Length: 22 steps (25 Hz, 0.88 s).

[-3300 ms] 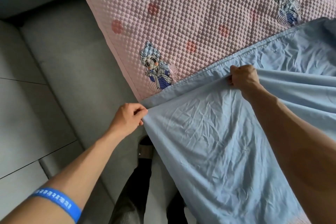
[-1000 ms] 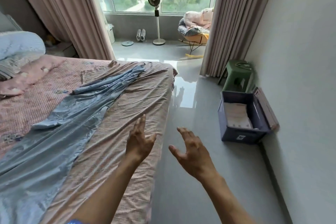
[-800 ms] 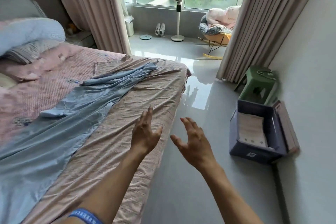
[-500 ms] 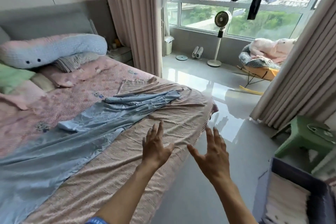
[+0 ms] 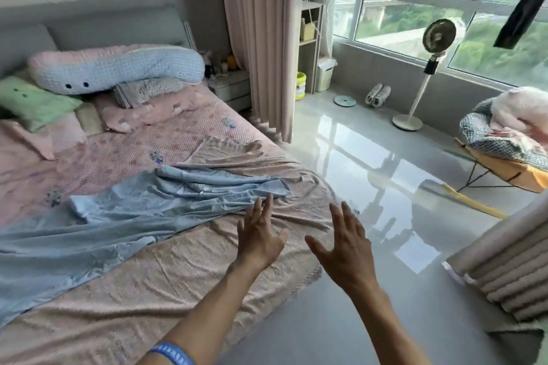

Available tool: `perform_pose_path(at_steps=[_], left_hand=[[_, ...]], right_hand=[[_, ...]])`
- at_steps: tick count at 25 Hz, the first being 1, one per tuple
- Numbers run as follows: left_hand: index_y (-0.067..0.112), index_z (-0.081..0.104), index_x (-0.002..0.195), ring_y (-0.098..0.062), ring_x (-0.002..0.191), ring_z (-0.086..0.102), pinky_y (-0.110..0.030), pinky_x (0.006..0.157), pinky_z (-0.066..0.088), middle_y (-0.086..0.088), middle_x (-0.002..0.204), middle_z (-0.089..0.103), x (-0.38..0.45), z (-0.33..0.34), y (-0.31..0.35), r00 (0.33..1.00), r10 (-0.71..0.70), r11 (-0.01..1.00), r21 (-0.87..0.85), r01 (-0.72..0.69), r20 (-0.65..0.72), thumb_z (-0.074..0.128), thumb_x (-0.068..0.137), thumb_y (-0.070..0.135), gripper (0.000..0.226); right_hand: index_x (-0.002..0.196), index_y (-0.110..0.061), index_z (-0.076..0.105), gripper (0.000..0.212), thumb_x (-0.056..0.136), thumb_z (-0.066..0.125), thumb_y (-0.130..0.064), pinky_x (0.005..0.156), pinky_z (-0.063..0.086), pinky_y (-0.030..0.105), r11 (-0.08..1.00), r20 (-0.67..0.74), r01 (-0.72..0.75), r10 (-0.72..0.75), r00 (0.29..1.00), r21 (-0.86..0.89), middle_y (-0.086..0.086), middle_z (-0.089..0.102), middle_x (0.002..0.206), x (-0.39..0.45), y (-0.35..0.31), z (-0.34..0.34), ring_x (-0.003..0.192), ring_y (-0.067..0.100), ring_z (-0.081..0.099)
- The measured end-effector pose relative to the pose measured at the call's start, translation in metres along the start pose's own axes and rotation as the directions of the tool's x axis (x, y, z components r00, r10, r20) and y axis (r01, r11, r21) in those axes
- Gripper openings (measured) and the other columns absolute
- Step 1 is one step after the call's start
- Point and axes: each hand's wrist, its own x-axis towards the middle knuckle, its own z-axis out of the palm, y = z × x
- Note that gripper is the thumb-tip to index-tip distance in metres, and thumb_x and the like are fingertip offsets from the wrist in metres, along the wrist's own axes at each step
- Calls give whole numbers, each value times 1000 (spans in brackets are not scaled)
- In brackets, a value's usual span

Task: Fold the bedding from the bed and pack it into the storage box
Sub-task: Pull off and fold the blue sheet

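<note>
Blue sheet (image 5: 124, 216) lies rumpled on the bed (image 5: 178, 281), long axis running from near-left edge toward far-right corner. Left hand (image 5: 259, 235) and right hand (image 5: 345, 249) hover empty with fingers spread, just right of the sheet's far tip.

We are looking at a blue sheet (image 5: 118, 216) that is lying crumpled across the bed (image 5: 178, 145), stretching from the lower left of the frame up toward the centre, where its rumpled end is bunching into folds. Under it a beige-pink blanket (image 5: 184, 275) is spreading flat (though finely creased) over the near corner of the bed, running from bottom left to centre and draping over the mattress edge at the right. Both are lying unfolded. Behind them, in the left middle of the frame, a pink quilted mattress cover (image 5: 124, 154) with small printed figures is showing bare.
</note>
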Motion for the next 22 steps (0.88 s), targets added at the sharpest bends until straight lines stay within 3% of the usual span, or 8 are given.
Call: perform_pose_path(at_steps=[3,8,11,13,16,20,22], left_hand=[[37,-10,153,-23,151,-1,-48,121,4,-3,164,-4,71,33,40,990,-120,993,-13,120,-78,54,91,47,91],[37,-14,153,-23,150,5,-51,120,11,-1,164,1,210,113,105,951,-225,970,-142,197,-214,52,90,45,92],[35,-16,152,-22,150,4,-51,119,12,-1,164,0,304,158,140,927,-321,944,-136,299,-195,53,91,44,93],[37,-16,152,-23,151,3,-50,120,10,-1,164,-1,343,174,167,910,-385,919,-155,363,-152,53,91,45,92],[37,-16,151,-26,150,9,-51,119,15,-1,164,2,432,180,208,875,-407,912,-169,373,-262,54,91,47,93],[39,-12,152,-25,150,10,-49,120,14,1,164,4,562,181,249,794,-484,875,-225,428,-368,56,91,42,91],[40,-12,152,-25,150,9,-50,120,13,0,164,4,604,190,262,761,-516,856,-203,475,-395,56,91,43,91]], right_hand=[[156,-31,9,96,79,39,-79,119,24,43,994,81,103,-105,991,35,-2,4,165,89,41,-16,150,23,13],[155,-33,8,87,87,48,-69,117,24,41,971,171,237,-240,956,36,-6,-1,165,260,126,-16,150,21,11],[155,-34,10,89,83,44,-75,116,26,41,969,229,245,-242,943,16,-6,1,165,362,182,-14,150,20,12],[155,-33,12,101,72,29,-88,115,28,42,972,303,235,-224,926,-2,-7,3,165,409,212,-26,150,19,13],[154,-34,11,118,56,4,-99,114,30,43,948,333,312,-314,889,61,-6,3,165,514,238,-36,149,20,14],[155,-31,12,87,86,42,-74,115,28,41,872,370,475,-482,794,115,-5,4,165,668,254,-36,149,20,15],[155,-29,15,83,89,47,-67,115,28,41,841,390,527,-530,753,126,-4,6,165,731,259,-24,149,20,16]])
